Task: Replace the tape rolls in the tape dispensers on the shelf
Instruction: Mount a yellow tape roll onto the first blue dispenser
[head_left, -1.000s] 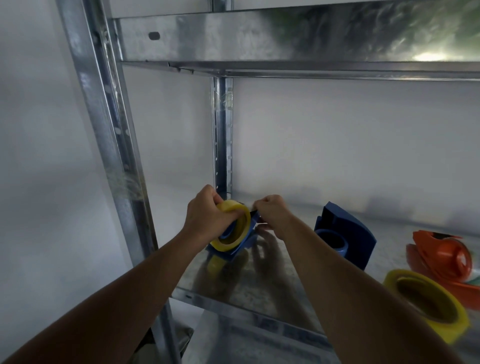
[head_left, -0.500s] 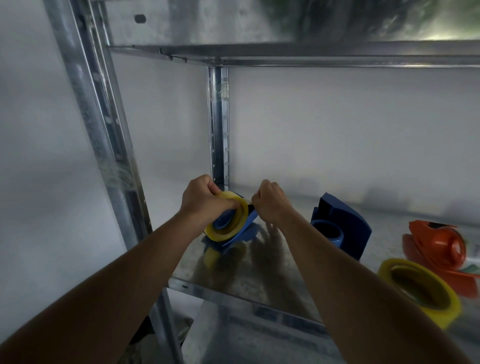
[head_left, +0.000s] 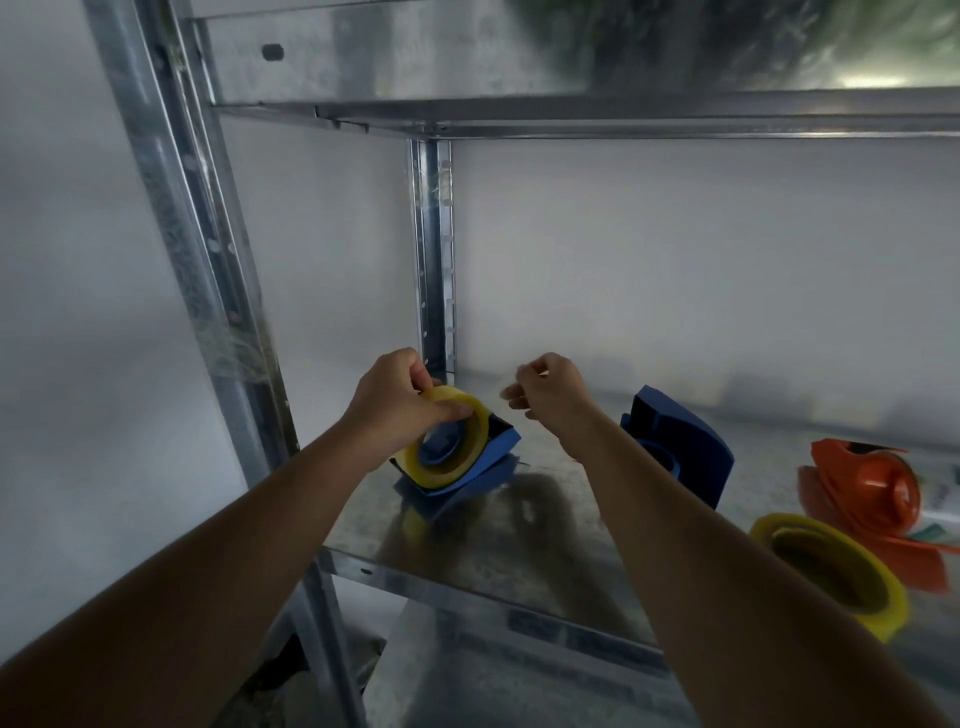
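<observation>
The yellow tape roll (head_left: 448, 441) is sitting tilted on the hub of the blue dispenser (head_left: 480, 470), at the left end of the shelf (head_left: 545, 566). The left hand (head_left: 397, 402) is pinching its upper rim. The right hand (head_left: 545, 392) is hovering just right of it, fingers loosely curled, holding nothing visible, so the left hand is nearer.

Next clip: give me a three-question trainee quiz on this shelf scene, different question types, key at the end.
1. True or false: the left hand grips the yellow roll on the blue dispenser.
2. How many dispensers sit on the shelf?
3. The loose roll lies nearest the: A) orange dispenser B) dark blue dispenser C) post.

Key: 1 true; 2 three; 3 A.
</observation>
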